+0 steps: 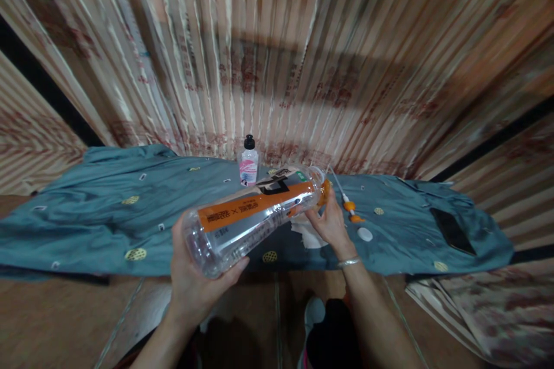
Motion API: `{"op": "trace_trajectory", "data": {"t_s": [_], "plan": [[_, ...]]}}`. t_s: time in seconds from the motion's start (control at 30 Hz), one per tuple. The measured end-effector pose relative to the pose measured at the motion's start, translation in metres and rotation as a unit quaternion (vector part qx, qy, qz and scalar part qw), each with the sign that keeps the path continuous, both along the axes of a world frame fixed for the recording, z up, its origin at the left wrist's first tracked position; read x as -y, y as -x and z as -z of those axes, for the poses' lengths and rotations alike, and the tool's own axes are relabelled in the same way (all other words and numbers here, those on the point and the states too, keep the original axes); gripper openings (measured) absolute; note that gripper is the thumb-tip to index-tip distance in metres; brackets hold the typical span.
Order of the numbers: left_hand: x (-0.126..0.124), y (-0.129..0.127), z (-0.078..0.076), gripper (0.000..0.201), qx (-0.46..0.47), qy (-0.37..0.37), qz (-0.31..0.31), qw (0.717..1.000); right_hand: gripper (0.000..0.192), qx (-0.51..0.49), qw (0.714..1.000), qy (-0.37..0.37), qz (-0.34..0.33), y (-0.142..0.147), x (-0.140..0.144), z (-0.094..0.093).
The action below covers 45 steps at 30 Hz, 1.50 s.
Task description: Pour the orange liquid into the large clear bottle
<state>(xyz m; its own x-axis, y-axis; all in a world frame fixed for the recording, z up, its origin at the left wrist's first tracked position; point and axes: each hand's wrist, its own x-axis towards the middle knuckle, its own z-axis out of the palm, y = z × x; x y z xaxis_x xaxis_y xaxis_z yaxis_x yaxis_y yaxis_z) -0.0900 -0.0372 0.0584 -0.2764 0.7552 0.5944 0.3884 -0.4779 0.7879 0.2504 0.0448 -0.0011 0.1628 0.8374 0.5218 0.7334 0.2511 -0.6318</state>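
A clear plastic bottle point(255, 213) with an orange and black label lies tilted in the air above the table's near edge. My left hand point(194, 277) grips its base. My right hand point(329, 220) is closed around its neck and orange cap end. Under my right hand a white tissue point(308, 235) rests on the blue-green cloth point(108, 213) that covers the table.
A small bottle with a black cap and pink label point(249, 162) stands at the back. An orange-tipped white tube point(348, 203), a white round pad point(365, 234) and a dark phone point(452, 230) lie to the right. Striped curtains hang behind. Folded fabric point(485, 311) sits lower right.
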Motion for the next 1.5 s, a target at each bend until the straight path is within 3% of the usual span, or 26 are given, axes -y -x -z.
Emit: {"op": "trace_trajectory", "data": {"t_s": [0.2,0.5,0.77,1.03,1.5], "plan": [[-0.001,-0.006,-0.009,0.099,0.050,0.039,-0.004,0.998,0.092,-0.007,1.000,-0.012,-0.006,0.006,-0.002,-0.001],[0.007,0.009,0.009,0.104,0.069,0.096,0.050,0.992,0.090,-0.008,1.000,-0.001,-0.021,0.009,-0.002,-0.006],[0.016,0.001,0.005,0.108,0.122,0.117,0.063,0.984,0.088,0.006,1.000,-0.024,-0.015,0.005,-0.003,0.001],[0.025,-0.027,-0.005,0.089,0.199,0.103,0.016,0.975,0.089,0.004,1.000,-0.005,-0.008,0.004,0.001,-0.001],[0.024,-0.014,-0.010,0.096,0.185,0.138,0.006,0.973,0.094,0.026,0.999,-0.015,-0.011,0.003,0.004,0.005]]}}
